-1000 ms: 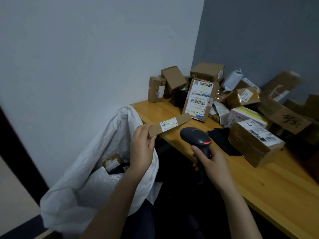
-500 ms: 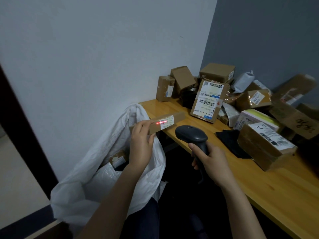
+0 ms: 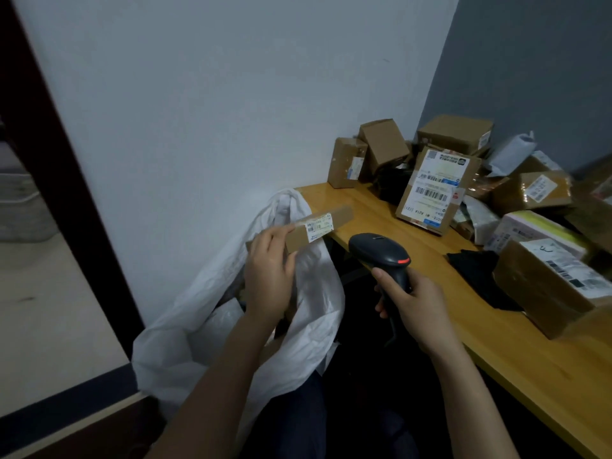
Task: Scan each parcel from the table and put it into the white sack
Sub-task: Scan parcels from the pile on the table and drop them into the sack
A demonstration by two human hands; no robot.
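My left hand (image 3: pixel 269 273) grips one end of a long, narrow brown parcel (image 3: pixel 319 227) with a white label, held above the open mouth of the white sack (image 3: pixel 198 339). My right hand (image 3: pixel 414 304) holds a black handheld scanner (image 3: pixel 381 256) by its handle, its head pointing toward the parcel; a small red light shows on its side. The sack stands on the floor left of the wooden table (image 3: pixel 496 329), with packages inside it partly hidden by my left arm.
Several cardboard parcels are piled at the table's back corner, among them an upright labelled box (image 3: pixel 433 190) and a large box (image 3: pixel 549 286) near the front edge. A black cloth (image 3: pixel 477 273) lies on the table. A dark door frame (image 3: pixel 56 160) stands left.
The red scan line seen on the parcel's label half a second ago is gone. My left hand has drifted left with the parcel, over the sack's mouth.
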